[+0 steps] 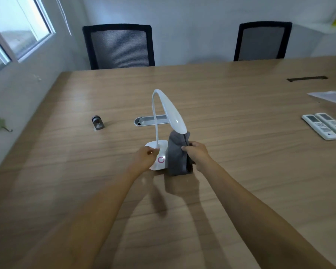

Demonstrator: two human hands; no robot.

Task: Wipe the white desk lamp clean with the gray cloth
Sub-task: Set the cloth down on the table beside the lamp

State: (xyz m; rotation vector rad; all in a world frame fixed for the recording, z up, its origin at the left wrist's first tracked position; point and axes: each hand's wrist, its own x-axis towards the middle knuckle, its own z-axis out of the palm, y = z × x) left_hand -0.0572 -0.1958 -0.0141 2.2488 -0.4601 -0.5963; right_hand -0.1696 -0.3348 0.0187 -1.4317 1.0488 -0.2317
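The white desk lamp (174, 113) stands on the wooden table (241, 162), its thin neck arching over and its long head pointing down toward me. A pink ring marks its base. My left hand (145, 157) rests on the left side of the base, fingers closed on it. My right hand (197, 152) grips the gray cloth (177, 154), which hangs folded just right of the base, its top edge under the tip of the lamp head. The cloth hides the right part of the base.
A small gray metal object (97, 122) stands left of the lamp. A silver cable slot (147, 121) lies behind it. Two white remotes (325, 127) and papers (332, 97) lie at the right edge. Two black chairs (118, 46) stand beyond the table.
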